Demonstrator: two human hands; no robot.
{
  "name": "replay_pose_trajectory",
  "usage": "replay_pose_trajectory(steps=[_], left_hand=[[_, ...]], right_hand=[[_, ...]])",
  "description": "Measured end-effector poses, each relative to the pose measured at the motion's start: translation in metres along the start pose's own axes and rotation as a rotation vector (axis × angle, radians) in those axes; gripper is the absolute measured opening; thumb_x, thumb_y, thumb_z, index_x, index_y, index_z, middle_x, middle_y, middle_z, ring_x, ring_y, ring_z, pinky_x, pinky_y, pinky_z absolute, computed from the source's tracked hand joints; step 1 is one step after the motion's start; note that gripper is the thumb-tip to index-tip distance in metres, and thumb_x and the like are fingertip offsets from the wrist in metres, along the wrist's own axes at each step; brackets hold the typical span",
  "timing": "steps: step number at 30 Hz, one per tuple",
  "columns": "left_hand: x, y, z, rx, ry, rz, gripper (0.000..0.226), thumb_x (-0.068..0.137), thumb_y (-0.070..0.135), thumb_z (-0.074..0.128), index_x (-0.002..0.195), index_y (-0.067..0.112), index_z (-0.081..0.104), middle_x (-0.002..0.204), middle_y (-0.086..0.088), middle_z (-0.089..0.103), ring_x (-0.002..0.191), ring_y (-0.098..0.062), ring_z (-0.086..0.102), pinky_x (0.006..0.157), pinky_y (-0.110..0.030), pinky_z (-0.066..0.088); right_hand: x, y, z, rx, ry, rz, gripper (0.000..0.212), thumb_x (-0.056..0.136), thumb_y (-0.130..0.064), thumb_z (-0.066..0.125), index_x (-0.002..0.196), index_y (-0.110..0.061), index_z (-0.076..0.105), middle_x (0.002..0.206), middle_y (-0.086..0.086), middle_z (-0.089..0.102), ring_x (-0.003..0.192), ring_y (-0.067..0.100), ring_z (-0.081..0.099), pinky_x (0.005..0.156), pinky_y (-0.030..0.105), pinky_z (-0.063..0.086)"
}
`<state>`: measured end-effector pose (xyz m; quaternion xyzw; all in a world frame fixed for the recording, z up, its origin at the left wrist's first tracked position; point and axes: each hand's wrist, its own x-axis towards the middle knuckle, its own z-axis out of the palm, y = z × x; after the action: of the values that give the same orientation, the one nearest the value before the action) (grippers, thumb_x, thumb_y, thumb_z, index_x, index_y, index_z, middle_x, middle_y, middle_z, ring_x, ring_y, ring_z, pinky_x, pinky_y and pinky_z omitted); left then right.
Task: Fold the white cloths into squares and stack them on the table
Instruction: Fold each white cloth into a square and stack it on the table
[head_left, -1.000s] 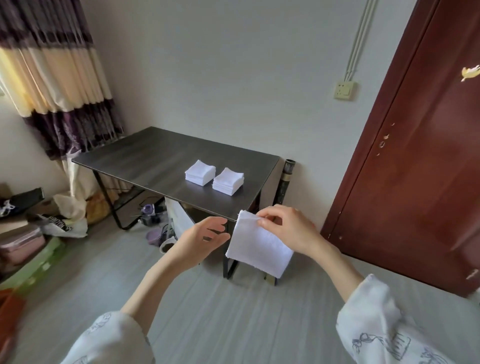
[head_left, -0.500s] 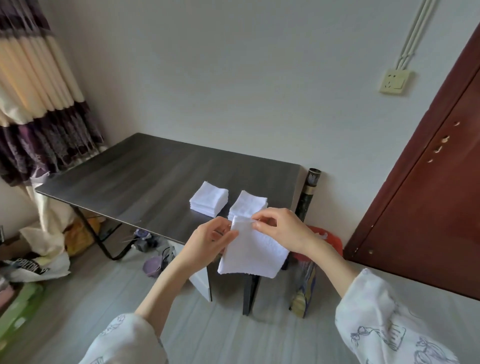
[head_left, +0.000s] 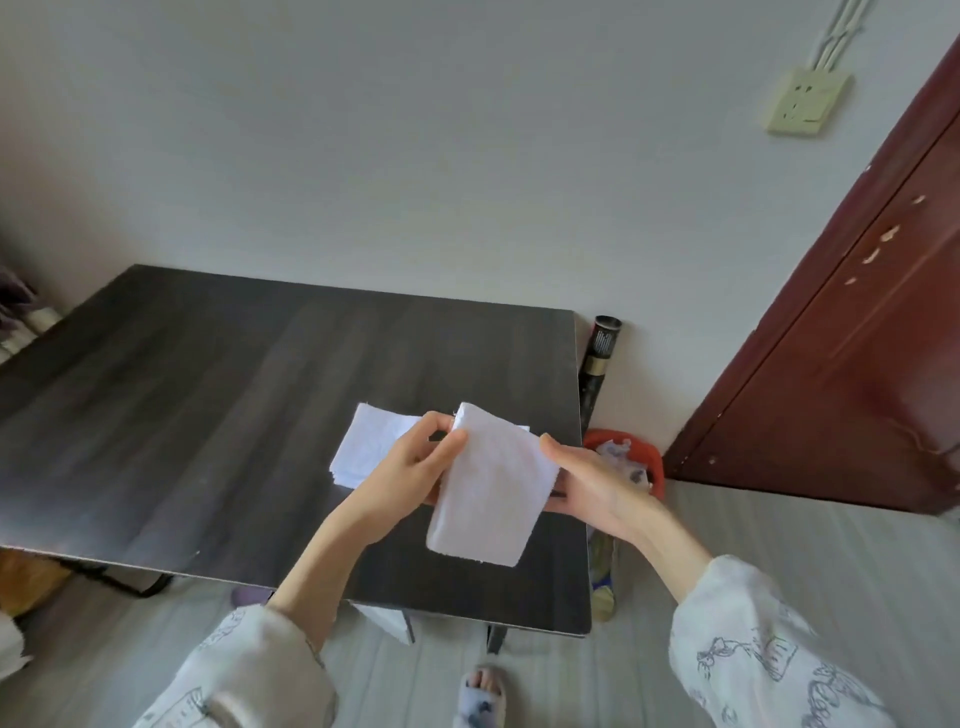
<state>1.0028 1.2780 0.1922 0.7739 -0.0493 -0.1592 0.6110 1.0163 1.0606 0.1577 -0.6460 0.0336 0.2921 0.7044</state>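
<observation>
Crumpled scraps are seen in a red bin (head_left: 655, 464) beside the table (head_left: 208, 415). A white, folded cloth (head_left: 491, 499) is pinched above the table by the left hand (head_left: 410, 470); the right hand (head_left: 597, 486) is spread flat beneath it. A stack (head_left: 369, 444) lies behind.

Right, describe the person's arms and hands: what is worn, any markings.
Both hands are bare: no gloves, rings or watch visible on the left hand or right hand. The forearms are bare. Loose white sleeves with blue-grey line-drawn prints are pushed up both arms.
</observation>
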Motion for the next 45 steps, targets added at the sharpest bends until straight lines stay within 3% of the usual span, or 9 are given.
replay_pose_trajectory(steps=[7,12,19,27,36,45], left_hand=[[0.106,-0.034,-0.013,-0.104,-0.020,-0.176,0.022,0.096,0.036,0.042,0.095,0.015,0.049,0.082,0.005,0.064,0.071,-0.007,0.065,0.059,-0.023,0.051],[0.162,-0.062,-0.014,-0.021,0.080,-0.268,0.015,0.095,0.029,0.048,0.095,0.015,0.052,0.081,0.000,0.063,0.065,-0.008,0.061,0.051,-0.021,0.050],[0.202,-0.103,-0.019,-0.043,0.021,-0.407,0.018,0.093,0.016,0.053,0.110,0.012,0.057,0.095,-0.012,0.064,0.080,-0.022,0.065,0.065,-0.032,0.058],[0.220,-0.136,-0.016,0.041,-0.027,-0.472,0.018,0.094,0.014,0.050,0.111,0.017,0.055,0.102,-0.014,0.062,0.093,-0.033,0.063,0.075,-0.042,0.058],[0.227,-0.152,-0.013,0.197,-0.032,-0.473,0.026,0.093,0.017,0.051,0.119,0.013,0.054,0.106,-0.011,0.061,0.093,-0.027,0.062,0.074,-0.038,0.058],[0.232,-0.159,-0.008,0.364,-0.032,-0.452,0.028,0.093,0.021,0.052,0.118,0.011,0.050,0.102,-0.006,0.059,0.089,-0.024,0.060,0.076,-0.037,0.056]], right_hand=[[0.076,0.007,-0.036,0.125,0.110,0.115,0.029,0.095,-0.030,0.050,0.119,-0.016,0.056,0.119,0.011,0.062,0.110,0.029,0.060,0.094,0.047,0.049],[0.127,0.007,-0.052,0.009,0.269,0.181,0.014,0.095,-0.022,0.049,0.108,-0.019,0.056,0.113,0.009,0.063,0.104,0.026,0.061,0.081,0.038,0.054],[0.173,0.021,-0.065,-0.088,0.425,0.268,0.020,0.094,-0.017,0.049,0.113,-0.013,0.055,0.111,0.011,0.062,0.100,0.026,0.062,0.083,0.041,0.055],[0.190,0.042,-0.064,-0.143,0.525,0.364,0.027,0.094,-0.013,0.048,0.122,-0.011,0.051,0.115,0.011,0.059,0.102,0.026,0.060,0.084,0.041,0.055],[0.198,0.059,-0.059,-0.378,0.582,0.399,0.028,0.095,-0.018,0.047,0.123,-0.013,0.049,0.121,0.007,0.057,0.105,0.022,0.058,0.074,0.030,0.055],[0.200,0.071,-0.061,-0.505,0.696,0.372,0.021,0.094,-0.021,0.050,0.111,-0.010,0.055,0.112,0.008,0.062,0.093,0.018,0.061,0.081,0.031,0.055]])
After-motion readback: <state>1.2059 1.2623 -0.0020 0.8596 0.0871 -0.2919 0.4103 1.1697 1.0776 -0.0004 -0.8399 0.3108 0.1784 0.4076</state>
